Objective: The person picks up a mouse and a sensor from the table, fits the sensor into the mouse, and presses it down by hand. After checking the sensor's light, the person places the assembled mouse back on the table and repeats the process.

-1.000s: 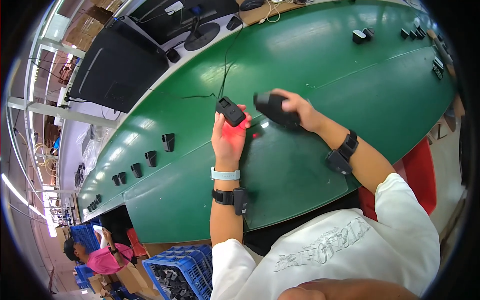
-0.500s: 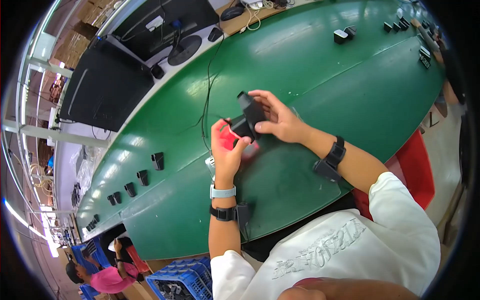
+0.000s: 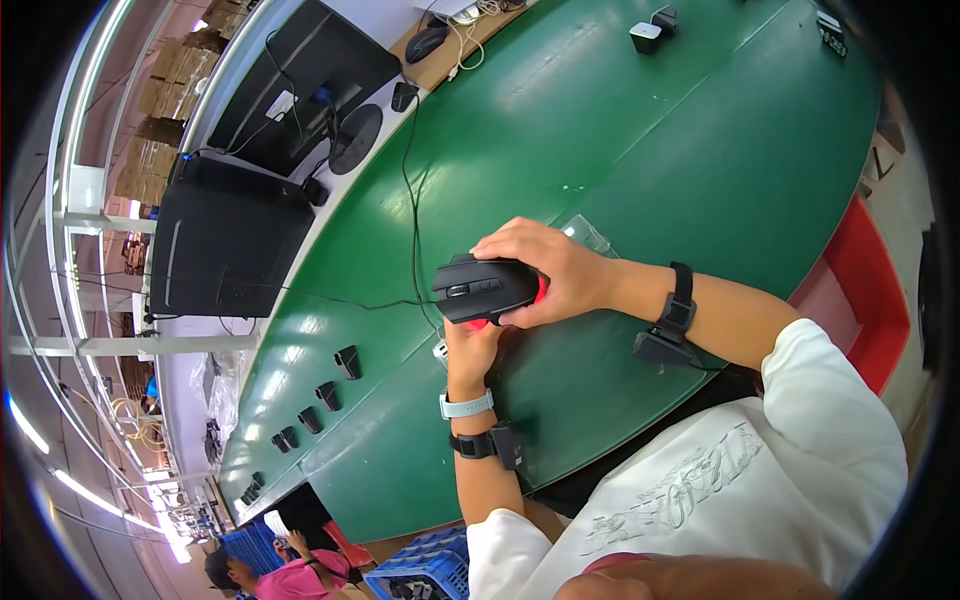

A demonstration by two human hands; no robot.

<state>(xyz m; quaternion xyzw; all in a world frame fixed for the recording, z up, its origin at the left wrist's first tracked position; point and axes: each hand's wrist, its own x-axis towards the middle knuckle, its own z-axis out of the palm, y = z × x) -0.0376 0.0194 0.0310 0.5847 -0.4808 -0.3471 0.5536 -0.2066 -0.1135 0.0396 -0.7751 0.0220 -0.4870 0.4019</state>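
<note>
My right hand (image 3: 545,270) grips a black computer mouse (image 3: 482,290) from above, over the green table (image 3: 650,150). Its side buttons face the camera and a red glow shows at its underside. My left hand (image 3: 472,345) sits under the mouse, palm up, touching its bottom; most of that hand is hidden by the mouse. Both wrists carry black strapped devices, and the left one also wears a pale watch band. A thin black cable (image 3: 410,220) runs across the table toward the mouse.
Two dark monitors (image 3: 230,240) and a black stand (image 3: 355,138) line the table's far left edge. Small black parts (image 3: 347,361) sit in a row at the left, more at the top right (image 3: 648,35). A red bin (image 3: 860,300) stands right; a blue crate (image 3: 420,575) and a person in pink (image 3: 280,575) below.
Both hands have come together around the black mouse. The mouse has turned so its side faces up, with my right hand now covering its top and my left hand beneath.
</note>
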